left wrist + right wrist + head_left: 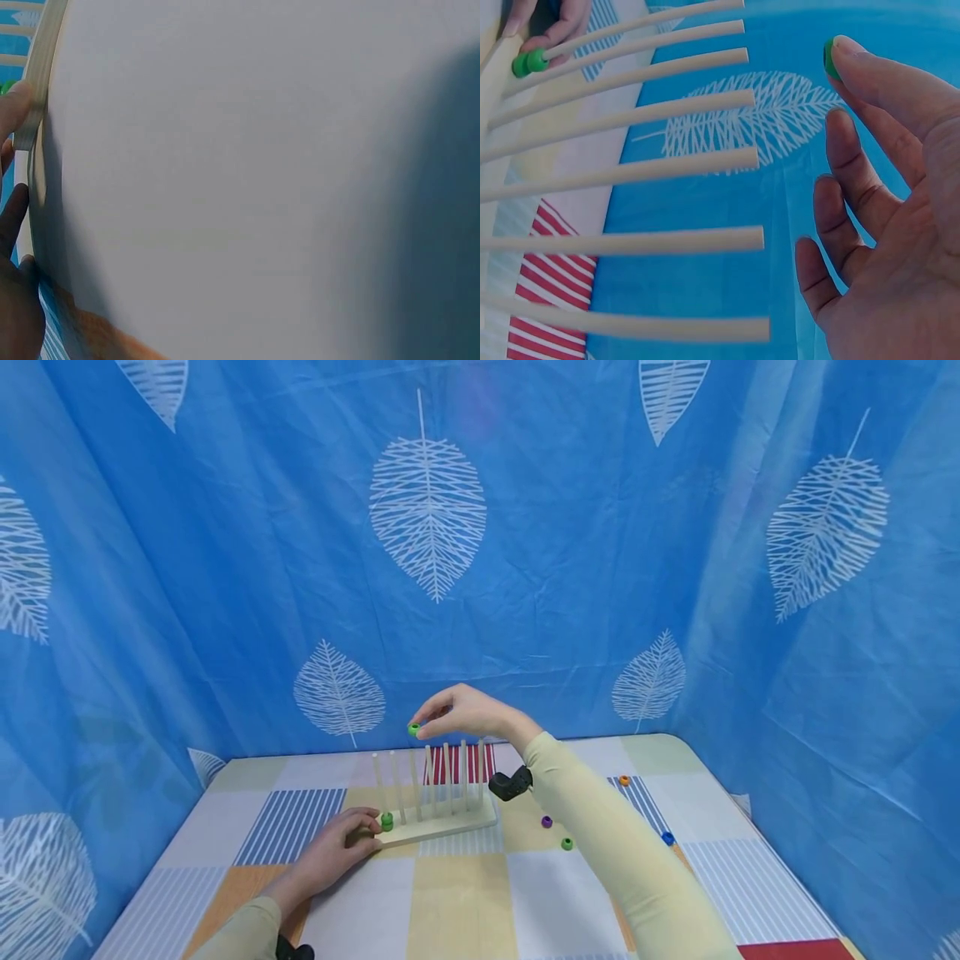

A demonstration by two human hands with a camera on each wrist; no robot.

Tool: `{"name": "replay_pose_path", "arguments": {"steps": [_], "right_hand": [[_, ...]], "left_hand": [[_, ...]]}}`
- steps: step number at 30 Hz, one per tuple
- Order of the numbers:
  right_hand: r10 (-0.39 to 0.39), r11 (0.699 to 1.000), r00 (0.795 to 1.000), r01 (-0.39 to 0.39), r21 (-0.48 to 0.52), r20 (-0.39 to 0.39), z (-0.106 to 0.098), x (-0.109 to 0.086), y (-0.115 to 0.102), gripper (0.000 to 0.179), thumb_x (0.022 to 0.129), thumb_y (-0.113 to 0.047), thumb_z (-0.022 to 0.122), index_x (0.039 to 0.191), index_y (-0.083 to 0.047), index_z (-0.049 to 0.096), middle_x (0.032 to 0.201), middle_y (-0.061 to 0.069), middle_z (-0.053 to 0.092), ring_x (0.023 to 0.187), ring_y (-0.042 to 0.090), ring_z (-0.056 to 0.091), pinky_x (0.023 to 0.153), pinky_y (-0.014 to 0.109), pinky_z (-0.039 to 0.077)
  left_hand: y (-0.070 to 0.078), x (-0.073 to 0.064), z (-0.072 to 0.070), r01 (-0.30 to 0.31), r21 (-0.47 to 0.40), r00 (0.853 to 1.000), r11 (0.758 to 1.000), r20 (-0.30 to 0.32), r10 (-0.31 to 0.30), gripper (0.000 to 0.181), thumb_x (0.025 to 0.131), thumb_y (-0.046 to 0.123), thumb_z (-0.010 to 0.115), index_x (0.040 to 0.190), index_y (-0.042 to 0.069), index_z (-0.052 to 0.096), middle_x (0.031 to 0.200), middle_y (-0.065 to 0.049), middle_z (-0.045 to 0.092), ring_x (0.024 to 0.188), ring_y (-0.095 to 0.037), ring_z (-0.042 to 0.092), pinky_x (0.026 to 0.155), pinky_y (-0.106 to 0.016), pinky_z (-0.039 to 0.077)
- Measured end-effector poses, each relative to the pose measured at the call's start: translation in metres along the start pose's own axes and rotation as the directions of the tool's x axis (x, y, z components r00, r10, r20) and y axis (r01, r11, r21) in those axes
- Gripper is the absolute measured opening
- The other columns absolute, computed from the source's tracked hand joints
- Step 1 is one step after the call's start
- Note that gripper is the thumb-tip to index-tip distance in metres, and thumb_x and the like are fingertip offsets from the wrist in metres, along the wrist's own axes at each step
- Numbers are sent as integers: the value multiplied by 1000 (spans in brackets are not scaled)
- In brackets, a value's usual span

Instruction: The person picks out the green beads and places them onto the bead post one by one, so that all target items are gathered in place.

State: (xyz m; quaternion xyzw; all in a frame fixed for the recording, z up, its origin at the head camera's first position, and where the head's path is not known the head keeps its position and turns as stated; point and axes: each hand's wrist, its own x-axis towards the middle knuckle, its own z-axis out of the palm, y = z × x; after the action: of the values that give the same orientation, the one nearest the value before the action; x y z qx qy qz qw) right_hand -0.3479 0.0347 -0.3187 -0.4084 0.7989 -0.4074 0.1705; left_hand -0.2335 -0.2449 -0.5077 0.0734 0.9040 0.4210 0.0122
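My right hand [467,713] pinches a green bead [414,729] between thumb and fingertips, above the left part of a wooden peg rack [468,818]. The right wrist view shows this green bead [829,58] out past the peg tips, with the other fingers [847,146] spread apart. At the rack's left end, my left hand [341,847] grips the base. Two green beads [387,822] sit stacked at the foot of the leftmost peg, beside the left fingers. Only part of the left hand [15,292] shows at the edge of the left wrist view.
Right of the rack lie a purple bead [547,822] and a green bead [567,843]. Farther right, beyond the right sleeve [607,843], are an orange bead [624,781] and a blue bead [668,838]. A blue curtain [525,568] hangs behind the patchwork tablecloth [461,902].
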Motion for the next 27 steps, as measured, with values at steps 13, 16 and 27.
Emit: {"name": "replay_pose_path", "arguments": {"steps": [13, 16, 27], "right_hand": [[-23, 1000, 996, 22, 8, 81, 7, 22, 0, 25, 94, -31, 75, 118, -23, 76, 118, -9, 71, 107, 14, 65, 93, 39, 55], [-20, 1000, 994, 18, 18, 109, 8, 27, 1, 26, 94, -31, 75, 119, -22, 76, 119, -8, 70, 108, 13, 64, 93, 38, 55], [-17, 1000, 990, 16, 7, 138, 15, 45, -1, 24, 94, -31, 76, 117, -24, 76, 119, -7, 69, 106, 16, 63, 94, 43, 54]], "left_hand": [[1, 1, 1, 4, -10, 1000, 1000, -1, -4, 11, 93, 23, 77, 99, 20, 69, 137, -5, 60, 135, -35, 48, 115, -59, 34], [0, 1, 1, 7, -4, 1000, 1000, -3, -7, 11, 93, 23, 78, 100, 21, 69, 136, -5, 60, 134, -34, 49, 114, -58, 35], [1, 2, 0, -6, -4, 1000, 1000, -12, 6, 10, 93, 21, 78, 99, 21, 69, 134, -4, 62, 132, -34, 51, 114, -58, 36]]}}
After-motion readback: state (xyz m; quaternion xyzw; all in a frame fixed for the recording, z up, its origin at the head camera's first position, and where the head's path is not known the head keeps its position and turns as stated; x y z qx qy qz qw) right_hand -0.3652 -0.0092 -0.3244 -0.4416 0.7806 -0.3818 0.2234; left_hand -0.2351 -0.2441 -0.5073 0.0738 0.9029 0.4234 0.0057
